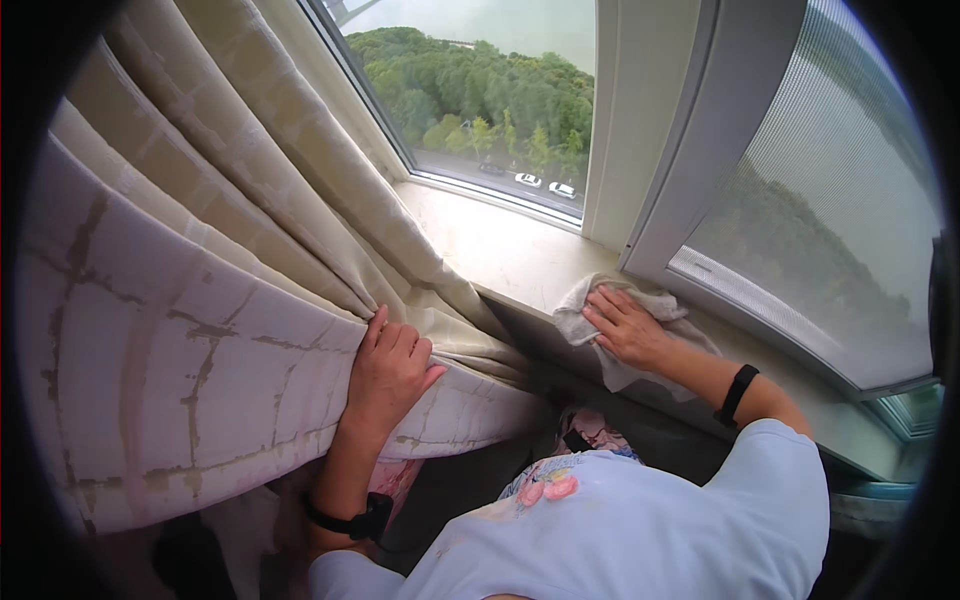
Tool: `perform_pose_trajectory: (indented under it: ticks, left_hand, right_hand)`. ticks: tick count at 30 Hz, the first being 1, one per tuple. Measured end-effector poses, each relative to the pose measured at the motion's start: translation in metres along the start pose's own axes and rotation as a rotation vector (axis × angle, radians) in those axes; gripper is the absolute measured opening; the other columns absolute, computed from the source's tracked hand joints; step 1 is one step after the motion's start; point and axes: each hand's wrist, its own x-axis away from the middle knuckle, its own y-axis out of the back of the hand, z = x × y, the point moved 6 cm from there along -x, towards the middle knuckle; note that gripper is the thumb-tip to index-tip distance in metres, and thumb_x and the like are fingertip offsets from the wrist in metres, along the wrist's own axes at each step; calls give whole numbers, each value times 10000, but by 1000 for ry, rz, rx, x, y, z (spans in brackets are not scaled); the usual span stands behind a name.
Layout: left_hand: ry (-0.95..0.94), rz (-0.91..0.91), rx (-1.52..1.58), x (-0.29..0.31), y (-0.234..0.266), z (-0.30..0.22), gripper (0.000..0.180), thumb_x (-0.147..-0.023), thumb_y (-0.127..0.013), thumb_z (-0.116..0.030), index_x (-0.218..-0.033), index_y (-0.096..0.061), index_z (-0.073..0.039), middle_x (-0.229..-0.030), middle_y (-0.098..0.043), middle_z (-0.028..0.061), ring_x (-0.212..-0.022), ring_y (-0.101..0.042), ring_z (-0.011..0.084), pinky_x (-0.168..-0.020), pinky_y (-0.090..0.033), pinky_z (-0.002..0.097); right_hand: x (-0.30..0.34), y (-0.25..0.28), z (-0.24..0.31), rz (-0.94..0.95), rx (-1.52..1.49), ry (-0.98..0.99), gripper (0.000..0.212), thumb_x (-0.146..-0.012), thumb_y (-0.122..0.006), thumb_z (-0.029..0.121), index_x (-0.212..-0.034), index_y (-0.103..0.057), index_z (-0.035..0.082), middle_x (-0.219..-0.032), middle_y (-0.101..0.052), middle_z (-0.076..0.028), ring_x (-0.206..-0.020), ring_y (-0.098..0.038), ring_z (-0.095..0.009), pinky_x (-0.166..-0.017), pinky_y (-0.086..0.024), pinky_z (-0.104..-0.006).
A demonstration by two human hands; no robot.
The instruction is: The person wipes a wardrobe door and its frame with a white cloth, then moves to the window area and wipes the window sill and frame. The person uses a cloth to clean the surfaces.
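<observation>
My left hand (393, 368) is closed on a bunched edge of the cream curtain (290, 165), which hangs in folds on the left. The curtain's pale back side, marked with brownish broken lines, drapes below that hand. On the pale window sill (500, 240), my right hand (628, 328) holds a crumpled greyish-white cloth (574, 312) against the sill's front edge. Its fingers lie over the top of the cloth, and the cloth's lower part hangs down over the edge. The thumb of this hand is mostly hidden.
A fixed window pane (470, 110) stands behind the sill, with trees and a road with cars outside. At the right, a white-framed sash with a mesh screen (800, 200) slants above the sill. Dark floor (450, 495) shows below, beside my body.
</observation>
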Motion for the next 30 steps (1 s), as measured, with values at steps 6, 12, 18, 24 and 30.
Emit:
perform_pose_trajectory:
  ticks: [6,12,18,24,30]
  left_hand:
    - [54,81,0,1,-7,6,356,-651,-785,-327,-853,-575,-124,-862,-536,40,-921,-538,223,-1078,-337,478]
    - [68,103,-43,-3,-7,7,335,-699,-741,-378,-868,-586,-134,-878,-544,31,-911,-539,214,-1060,-348,468]
    - [88,43,-27,2,-9,9,330,-672,-736,-363,-846,-586,-127,-871,-542,28,-931,-544,210,-1094,-324,452]
    - [8,-111,-91,11,-8,8,357,-644,-771,-384,-791,-560,-136,-841,-535,5,-928,-556,175,-1114,-319,394]
    - [-44,-186,-166,18,-10,5,339,-677,-767,-380,-797,-575,-127,-833,-541,16,-947,-564,174,-1110,-325,387]
  right_hand:
    - [-287,-98,-18,-212,1,-27,561,-886,-517,375,-1283,-506,-21,-1338,-455,-222,-1289,-382,-399,-1066,-297,-515]
    - [-438,-135,-11,-195,56,-50,576,-874,-506,405,-1224,-545,-51,-1291,-467,-247,-1263,-384,-394,-1039,-319,-491]
    - [-429,-130,-13,62,163,-96,516,-911,-513,426,-1229,-589,26,-1264,-503,-206,-1211,-422,-358,-989,-402,-464]
    - [-301,-96,-43,-2,141,-101,466,-924,-527,394,-1197,-557,17,-1330,-468,-187,-1264,-434,-351,-997,-432,-457]
    - [-162,-64,-68,8,132,-267,421,-906,-573,350,-1190,-536,41,-1282,-491,-213,-1244,-445,-369,-997,-415,-451]
